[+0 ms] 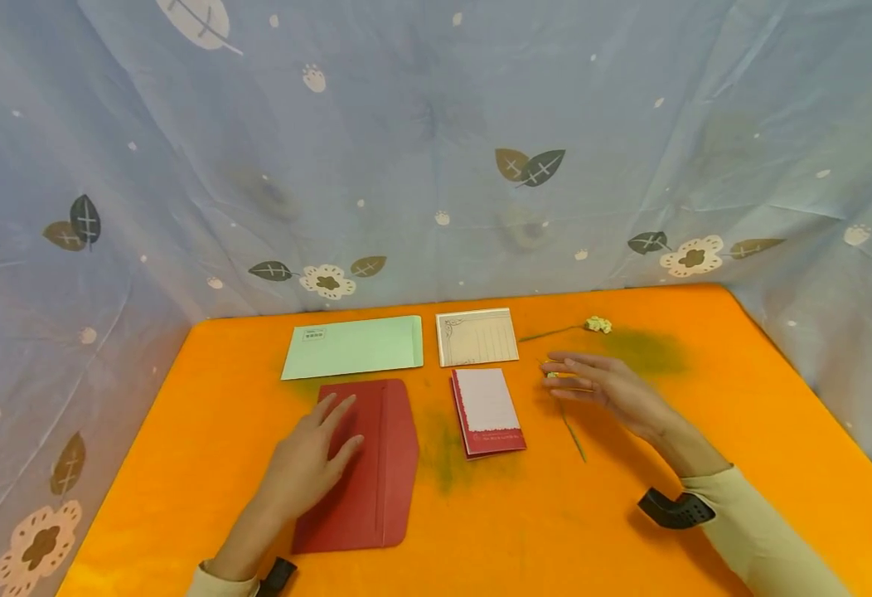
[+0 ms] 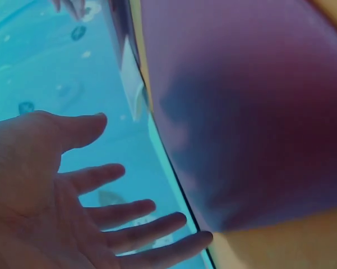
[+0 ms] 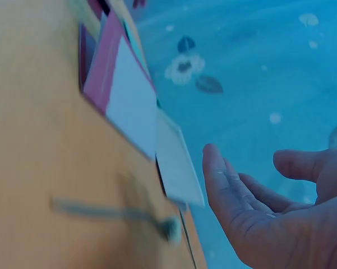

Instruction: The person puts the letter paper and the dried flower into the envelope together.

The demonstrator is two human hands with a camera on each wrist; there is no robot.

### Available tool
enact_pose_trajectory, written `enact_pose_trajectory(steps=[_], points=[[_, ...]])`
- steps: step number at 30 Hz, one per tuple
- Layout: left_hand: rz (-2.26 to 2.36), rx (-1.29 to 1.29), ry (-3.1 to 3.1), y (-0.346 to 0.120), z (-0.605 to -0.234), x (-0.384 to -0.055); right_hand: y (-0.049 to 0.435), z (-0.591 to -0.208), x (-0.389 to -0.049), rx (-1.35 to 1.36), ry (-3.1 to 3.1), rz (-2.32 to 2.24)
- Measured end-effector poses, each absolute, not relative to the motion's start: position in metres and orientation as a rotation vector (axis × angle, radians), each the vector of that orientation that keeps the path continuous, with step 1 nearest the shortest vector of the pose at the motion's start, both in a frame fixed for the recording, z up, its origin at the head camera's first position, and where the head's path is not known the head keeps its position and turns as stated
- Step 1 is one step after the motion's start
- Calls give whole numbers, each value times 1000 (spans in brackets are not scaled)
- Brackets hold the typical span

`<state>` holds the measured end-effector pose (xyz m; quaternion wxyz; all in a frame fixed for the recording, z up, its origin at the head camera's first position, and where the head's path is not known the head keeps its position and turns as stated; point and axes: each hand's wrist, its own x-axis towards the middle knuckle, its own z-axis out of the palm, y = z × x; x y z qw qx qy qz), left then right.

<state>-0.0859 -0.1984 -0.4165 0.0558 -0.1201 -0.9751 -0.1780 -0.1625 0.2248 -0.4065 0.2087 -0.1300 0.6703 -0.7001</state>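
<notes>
Your left hand (image 1: 305,466) is hovering with fingers spread, gripping nothing, above the red envelope (image 1: 361,489), whose flap (image 1: 402,460) is pointing toward your right-hand side. Your right hand (image 1: 621,391) is hanging relaxed and unoccupied over a flower sprig (image 3: 120,213), its stem running back toward you from beneath the fingers. Beyond your left fingertips a pale green envelope (image 1: 357,347) is lying on the orange worktop (image 1: 182,439); between your hands a red-and-white folded card (image 1: 486,402) is resting, with a lined cream card (image 1: 477,338) just past it. You are likely dealing with light, flexible paper: the red envelope would be sliding easily and creasing under pressure, so pinching its near edge is looking best. The sprig is looking thin and brittle; mid-stem, clear of the bloom, is seeming safer.
</notes>
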Motion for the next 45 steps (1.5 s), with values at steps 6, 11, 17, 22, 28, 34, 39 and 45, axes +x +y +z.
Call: enact_pose_trajectory(steps=[6, 11, 17, 22, 28, 34, 39, 45], points=[[-495, -331, -3094, -192, -419, -84, 192, -409, -165, -346, 1795, -1883], [-484, -304, -3128, -190, -417, -81, 169, -414, -162, -381, 1715, -1853], [-436, -313, -3144, -185, -418, -81, 146, -419, -157, -398, 1638, -1812], [-387, -314, -3158, -181, -421, -81, 130, -421, -152, -365, 1588, -1791], [-355, -288, -3177, -177, -425, -80, 100, -421, -140, -398, 1505, -1777], [-350, -253, -3189, -173, -427, -80, 65, -423, -132, -436, 1476, -1714], [-386, -242, -3223, -169, -430, -80, 47, -429, -134, -391, 1486, -1688], [-393, -250, -3218, -166, -432, -80, 35, -434, -131, -404, 1491, -1686]])
